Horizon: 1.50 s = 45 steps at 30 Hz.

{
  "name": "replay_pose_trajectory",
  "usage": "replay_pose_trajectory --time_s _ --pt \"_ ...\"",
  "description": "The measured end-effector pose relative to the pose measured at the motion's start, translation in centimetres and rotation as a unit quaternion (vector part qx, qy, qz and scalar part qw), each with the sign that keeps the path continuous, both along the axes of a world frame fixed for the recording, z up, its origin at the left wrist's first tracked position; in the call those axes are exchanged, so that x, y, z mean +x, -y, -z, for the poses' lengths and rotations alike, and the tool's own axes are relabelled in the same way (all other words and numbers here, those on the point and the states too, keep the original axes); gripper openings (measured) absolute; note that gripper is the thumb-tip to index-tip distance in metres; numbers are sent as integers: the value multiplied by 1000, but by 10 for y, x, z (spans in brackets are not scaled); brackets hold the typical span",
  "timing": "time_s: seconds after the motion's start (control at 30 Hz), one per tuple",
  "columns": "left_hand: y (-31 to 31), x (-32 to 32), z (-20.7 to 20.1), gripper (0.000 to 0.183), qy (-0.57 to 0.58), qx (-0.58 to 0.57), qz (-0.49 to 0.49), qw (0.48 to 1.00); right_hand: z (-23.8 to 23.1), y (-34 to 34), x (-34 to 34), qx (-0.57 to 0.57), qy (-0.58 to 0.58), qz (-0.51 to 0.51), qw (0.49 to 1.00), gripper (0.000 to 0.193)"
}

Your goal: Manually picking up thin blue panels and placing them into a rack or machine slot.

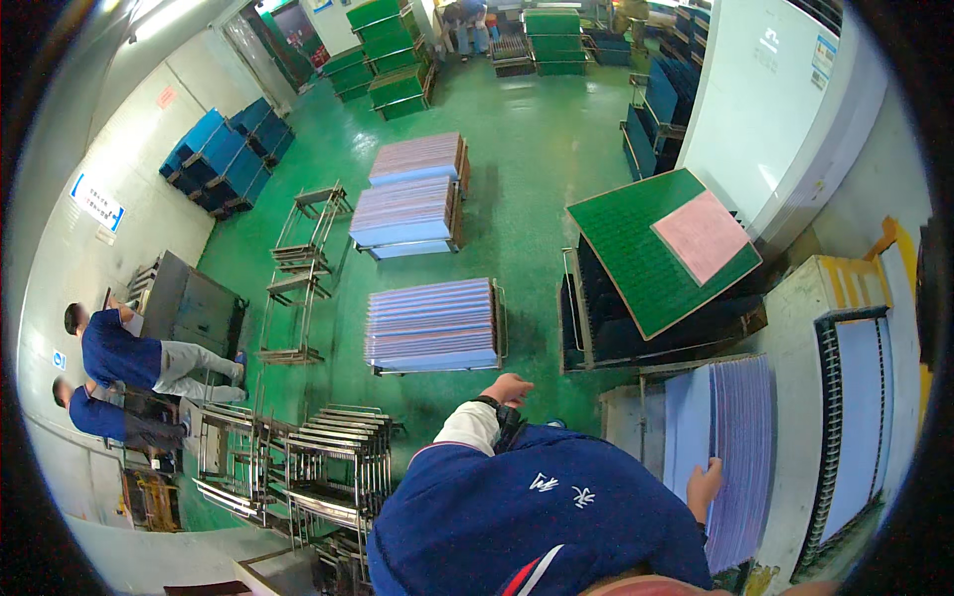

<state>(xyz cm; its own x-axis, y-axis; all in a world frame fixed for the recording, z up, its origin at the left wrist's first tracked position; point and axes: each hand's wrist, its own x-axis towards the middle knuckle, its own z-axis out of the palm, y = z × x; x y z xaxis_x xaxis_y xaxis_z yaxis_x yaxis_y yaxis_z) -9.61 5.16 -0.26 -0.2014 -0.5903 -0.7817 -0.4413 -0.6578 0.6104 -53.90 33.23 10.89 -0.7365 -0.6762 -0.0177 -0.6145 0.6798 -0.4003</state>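
My right hand (704, 487) is at the edge of a light-blue panel (686, 412), its fingers closed on that edge. The panel is part of a dense row of upright blue and purple-looking sheets (745, 437) at my lower right. My left hand (510, 387) is out in front of my body with the fingers curled in and nothing visible in it. A dark watch (509, 421) sits on that wrist, below a white cuff. The nearest thing ahead of it is a rack of blue-edged panels (432, 323) on the floor.
Two more loaded racks (402, 214) stand farther ahead. A green board (636, 248) with a pink sheet (706, 236) rests on a dark rack at right. Empty metal racks (338, 457) crowd the left front. Two people (124, 348) work at far left. Blue bins (214, 159) line the wall.
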Motion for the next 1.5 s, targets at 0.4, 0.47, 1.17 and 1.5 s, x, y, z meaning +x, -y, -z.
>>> replay_pose_trajectory --time_s 0.4,0.47,1.17,1.5 --pt "6 21 -13 34 -9 -2 -31 999 41 1 -38 70 -20 20 997 19" --pt "2 22 -14 34 -7 5 -56 998 29 8 -30 100 -6 18 995 20" --pt "11 -31 1 36 -8 19 46 999 -208 -91 -95 -48 62 143 987 45" --pt "10 -65 -16 38 -37 43 67 996 -155 -178 -90 -110 -294 237 919 47"
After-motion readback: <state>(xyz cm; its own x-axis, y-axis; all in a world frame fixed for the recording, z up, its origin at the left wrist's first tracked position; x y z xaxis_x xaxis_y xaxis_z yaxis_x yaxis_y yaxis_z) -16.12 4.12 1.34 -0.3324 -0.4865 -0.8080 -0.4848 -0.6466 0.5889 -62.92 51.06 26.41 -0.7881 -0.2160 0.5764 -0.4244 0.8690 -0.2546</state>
